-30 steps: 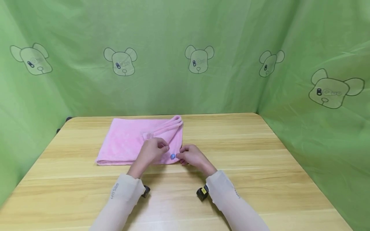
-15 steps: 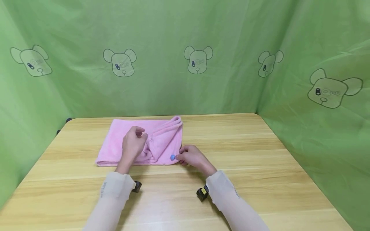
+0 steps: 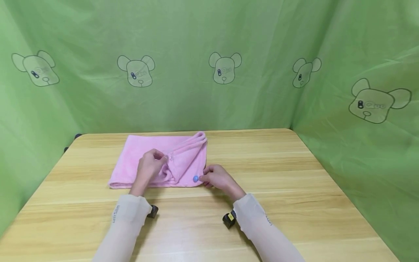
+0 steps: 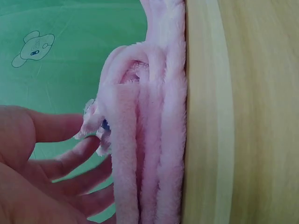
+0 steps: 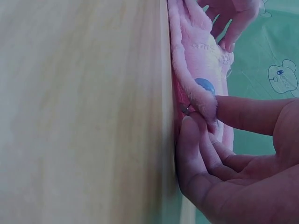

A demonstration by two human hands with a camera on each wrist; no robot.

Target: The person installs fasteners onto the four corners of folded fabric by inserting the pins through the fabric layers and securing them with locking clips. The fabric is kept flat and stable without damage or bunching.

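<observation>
A folded pink plush towel (image 3: 191, 163) lies on the table, with a blue button (image 3: 195, 178) at its near right corner. My left hand (image 3: 150, 166) is over the middle of it, thumb and index finger pinching a small raised edge of the turned-back flap. In the left wrist view, that pinched tuft (image 4: 89, 125) sits between thumb and index fingertip, while the other fingers spread below. My right hand (image 3: 220, 179) pinches the corner beside the button. The right wrist view has the thumb (image 5: 252, 114) on top and fingers underneath, where a small metallic bit shows.
The wooden table (image 3: 278, 218) extends on all sides of the towel. Green curtains (image 3: 183, 94) with printed mouse-like heads hang behind and at both sides. A black wrist camera (image 3: 229, 219) sits under the right sleeve, another (image 3: 152, 211) under the left.
My left hand has moved left from near the button, uncovering the turned-back flap, and its fingers have come down and closed on the flap's edge. My right hand stays at the corner.
</observation>
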